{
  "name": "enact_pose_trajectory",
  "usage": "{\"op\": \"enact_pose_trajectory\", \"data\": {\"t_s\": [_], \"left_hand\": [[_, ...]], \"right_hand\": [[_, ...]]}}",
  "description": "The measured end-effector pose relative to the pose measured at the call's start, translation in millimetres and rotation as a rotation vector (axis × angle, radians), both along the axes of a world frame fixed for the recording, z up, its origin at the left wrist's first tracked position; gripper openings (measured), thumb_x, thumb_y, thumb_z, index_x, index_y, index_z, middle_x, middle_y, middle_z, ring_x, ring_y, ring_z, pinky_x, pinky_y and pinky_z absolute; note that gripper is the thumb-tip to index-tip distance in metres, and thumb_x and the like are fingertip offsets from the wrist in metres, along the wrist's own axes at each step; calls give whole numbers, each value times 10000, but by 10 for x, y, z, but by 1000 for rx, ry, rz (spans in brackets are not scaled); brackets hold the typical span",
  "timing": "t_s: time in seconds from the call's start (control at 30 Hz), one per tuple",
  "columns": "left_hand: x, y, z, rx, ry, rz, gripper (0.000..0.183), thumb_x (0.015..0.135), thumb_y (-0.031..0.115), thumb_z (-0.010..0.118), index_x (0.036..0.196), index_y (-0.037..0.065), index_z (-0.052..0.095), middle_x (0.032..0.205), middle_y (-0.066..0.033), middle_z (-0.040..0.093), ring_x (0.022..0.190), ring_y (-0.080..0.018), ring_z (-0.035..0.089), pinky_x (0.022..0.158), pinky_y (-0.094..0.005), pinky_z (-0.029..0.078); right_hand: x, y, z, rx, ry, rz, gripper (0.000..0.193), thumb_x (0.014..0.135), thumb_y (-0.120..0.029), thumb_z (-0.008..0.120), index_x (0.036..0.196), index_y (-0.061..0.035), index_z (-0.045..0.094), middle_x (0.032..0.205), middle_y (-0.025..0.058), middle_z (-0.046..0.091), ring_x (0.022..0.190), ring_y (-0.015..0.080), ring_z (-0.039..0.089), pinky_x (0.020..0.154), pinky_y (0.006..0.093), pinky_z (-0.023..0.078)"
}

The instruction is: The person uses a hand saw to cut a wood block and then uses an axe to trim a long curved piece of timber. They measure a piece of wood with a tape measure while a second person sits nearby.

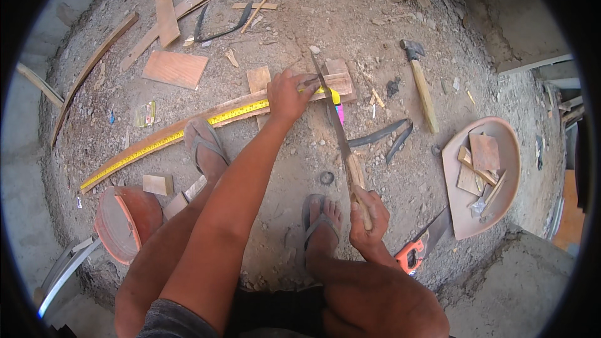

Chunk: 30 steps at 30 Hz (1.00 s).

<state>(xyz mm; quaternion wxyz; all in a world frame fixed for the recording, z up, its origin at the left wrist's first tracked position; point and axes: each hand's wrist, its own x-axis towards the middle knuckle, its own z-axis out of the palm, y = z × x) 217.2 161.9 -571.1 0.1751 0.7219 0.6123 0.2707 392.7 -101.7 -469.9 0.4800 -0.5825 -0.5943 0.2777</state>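
A long, narrow wooden plank (181, 130) lies slantwise on the ground, with a yellow measuring tape (144, 151) stretched along it. My left hand (290, 96) is closed over the plank near its right end, fingers curled beside the tape; whether it also pinches something small is hard to see. The tape's yellow and pink end (337, 105) hangs by the plank's near edge. My right hand (369, 218) grips the wooden handle of a machete (337, 126). Its dark blade points away from me and crosses the plank just right of my left hand. Under the plank's right end sits a wood block (338, 67).
A hammer (418, 78) lies to the right, above a cut plastic container (512, 172) of wood scraps. An orange-handled handsaw (421, 245) rests near my right knee. Black rubber strips (383, 136), boards (175, 69) and a reddish container (128, 219) lie around my sandaled feet.
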Motion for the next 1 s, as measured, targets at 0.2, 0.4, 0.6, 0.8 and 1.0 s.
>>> {"op": "enact_pose_trajectory", "data": {"t_s": [0.2,0.4,0.6,0.8,1.0], "left_hand": [[15,-4,17,-21,-2,-6,270,847,365,793,1082,230,804,1029,-55,638,1046,-293,580,923,-451,430],[14,-8,28,-6,-26,-9,276,850,383,792,1085,238,806,1025,-47,642,1048,-285,578,921,-443,430],[-4,-7,13,-13,-18,-8,274,855,392,787,1087,247,807,1038,-44,649,1048,-279,580,920,-442,430],[24,-17,41,-21,-33,-24,278,858,394,782,1095,249,804,1040,-47,652,1047,-283,584,915,-442,434],[-9,-17,36,-11,-20,-31,286,866,379,774,1114,239,797,1035,-62,655,1064,-295,592,919,-455,447]], "right_hand": [[7,-9,42,-18,2,0,301,913,74,613,1210,75,662,847,122,624,681,177,560,609,293,437],[11,1,68,-14,4,18,301,913,69,609,1209,78,661,850,123,623,691,183,562,618,292,435],[1,-6,77,-31,3,29,299,911,69,605,1204,74,663,846,127,617,698,190,564,630,295,441],[24,-21,79,-44,12,10,273,916,53,614,1184,61,666,838,121,608,695,188,562,626,306,440],[35,78,277,-125,74,49,179,935,45,596,1098,28,668,820,81,601,660,139,536,616,282,425]]}}
